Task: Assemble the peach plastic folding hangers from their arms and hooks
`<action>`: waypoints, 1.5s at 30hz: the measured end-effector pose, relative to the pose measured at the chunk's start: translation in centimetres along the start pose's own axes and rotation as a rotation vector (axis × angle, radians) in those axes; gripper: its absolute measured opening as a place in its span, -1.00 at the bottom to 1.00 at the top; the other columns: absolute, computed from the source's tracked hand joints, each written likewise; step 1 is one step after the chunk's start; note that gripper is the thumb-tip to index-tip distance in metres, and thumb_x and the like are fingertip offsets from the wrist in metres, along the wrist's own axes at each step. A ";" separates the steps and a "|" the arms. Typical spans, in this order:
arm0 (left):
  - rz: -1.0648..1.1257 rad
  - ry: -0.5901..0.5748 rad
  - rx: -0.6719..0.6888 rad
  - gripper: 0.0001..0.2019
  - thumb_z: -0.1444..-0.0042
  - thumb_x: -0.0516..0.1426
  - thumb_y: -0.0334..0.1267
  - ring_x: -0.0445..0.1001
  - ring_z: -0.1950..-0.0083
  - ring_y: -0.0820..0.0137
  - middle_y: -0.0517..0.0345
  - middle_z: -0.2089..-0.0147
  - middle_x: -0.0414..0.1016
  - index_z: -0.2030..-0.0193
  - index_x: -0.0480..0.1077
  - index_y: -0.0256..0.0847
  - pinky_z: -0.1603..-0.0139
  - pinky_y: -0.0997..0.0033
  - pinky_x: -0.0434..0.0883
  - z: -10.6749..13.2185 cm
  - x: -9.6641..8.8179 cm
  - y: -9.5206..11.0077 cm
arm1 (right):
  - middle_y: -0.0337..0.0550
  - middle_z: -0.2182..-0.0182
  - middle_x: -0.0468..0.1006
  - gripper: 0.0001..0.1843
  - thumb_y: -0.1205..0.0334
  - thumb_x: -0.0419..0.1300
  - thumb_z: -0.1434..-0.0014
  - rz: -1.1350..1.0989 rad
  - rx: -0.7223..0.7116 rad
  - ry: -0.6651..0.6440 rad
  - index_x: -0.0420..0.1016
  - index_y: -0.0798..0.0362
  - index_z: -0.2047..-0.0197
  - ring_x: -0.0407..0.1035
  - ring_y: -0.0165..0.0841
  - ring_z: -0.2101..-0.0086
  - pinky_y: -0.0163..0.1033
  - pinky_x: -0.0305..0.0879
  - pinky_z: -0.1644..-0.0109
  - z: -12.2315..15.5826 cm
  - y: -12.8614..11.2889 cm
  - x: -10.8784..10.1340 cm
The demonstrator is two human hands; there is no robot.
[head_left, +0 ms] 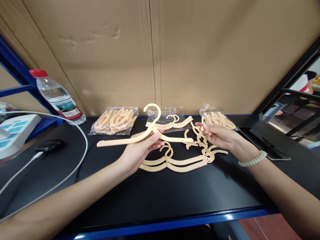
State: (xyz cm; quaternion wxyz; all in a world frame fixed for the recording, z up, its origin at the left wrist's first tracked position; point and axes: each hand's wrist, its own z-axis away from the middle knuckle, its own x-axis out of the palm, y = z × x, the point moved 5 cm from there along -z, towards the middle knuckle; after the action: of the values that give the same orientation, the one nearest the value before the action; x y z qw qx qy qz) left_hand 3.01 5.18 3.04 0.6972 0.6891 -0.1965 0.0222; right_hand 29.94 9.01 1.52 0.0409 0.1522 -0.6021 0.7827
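My left hand (143, 146) is closed round the middle of a cream plastic folding hanger (122, 141), holding it above the table with its hook up and both arms spread. To the right, my right hand (217, 133) pinches a cream plastic hanger part (202, 128), mostly hidden by the fingers. Below the left hand, two spread hangers (186, 166) lie on the black table. Loose hanger pieces (200, 141) are heaped under and left of the right hand. Behind the held hanger, more hangers (175, 124) rest on a flattened clear bag (162, 113).
Clear bags of hanger parts lie at the back left (115, 120) and back right (217, 120). A water bottle (58, 96) leans at the left, near a power strip (17, 133), a white cable (86, 143) and a black device (49, 145). A phone (262, 143) lies right. Cardboard (112, 50) stands behind.
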 end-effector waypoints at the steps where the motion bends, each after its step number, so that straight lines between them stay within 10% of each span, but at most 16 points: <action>1: -0.001 -0.006 -0.003 -0.79 -0.06 0.31 -0.21 0.55 0.28 0.49 0.16 0.31 0.58 0.17 0.58 -0.22 0.20 0.61 0.50 0.0 0.0 0.0 | -0.30 0.45 0.41 -0.80 0.46 0.27 -0.10 -0.024 -0.006 -0.002 0.51 0.09 0.18 0.33 -0.59 0.53 -0.58 0.41 0.45 0.3 0.0 0.4; 11: -0.075 -0.089 0.056 -0.82 -0.06 0.31 -0.20 0.57 0.18 0.35 0.07 0.21 0.60 0.22 0.57 -0.21 0.13 0.47 0.52 -0.4 -0.1 -0.1 | -0.28 0.42 0.46 -0.73 0.16 0.45 0.05 0.049 -0.031 -0.180 0.46 0.07 0.39 0.41 -0.48 0.38 -0.41 0.41 0.32 3.1 1.0 4.5; 30: -0.015 -0.016 0.036 -0.83 -0.01 0.34 -0.21 0.58 0.24 0.40 0.05 0.19 0.63 0.25 0.62 -0.21 0.13 0.50 0.53 -0.5 -0.6 -0.9 | -0.11 0.17 0.57 -0.77 0.29 0.36 -0.08 -0.138 0.181 -0.275 0.33 0.07 0.40 0.55 -0.24 0.12 -0.32 0.48 0.20 3.9 2.4 5.7; 45: -0.185 0.032 0.126 -0.89 -0.10 0.29 -0.25 0.63 0.19 0.36 0.09 0.12 0.65 0.24 0.62 -0.15 0.32 0.62 0.53 0.6 0.0 -0.4 | -0.24 0.37 0.51 -0.75 0.38 0.36 -0.03 -0.217 0.162 -0.244 0.31 0.08 0.44 0.50 -0.09 0.03 -0.27 0.48 0.06 3.4 2.1 5.0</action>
State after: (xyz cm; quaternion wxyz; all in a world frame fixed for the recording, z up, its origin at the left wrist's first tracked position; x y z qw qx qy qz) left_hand 2.99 4.59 2.70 0.6545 0.7464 -0.1190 -0.0188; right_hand 25.32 4.56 1.77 0.0394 0.3130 -0.5175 0.7954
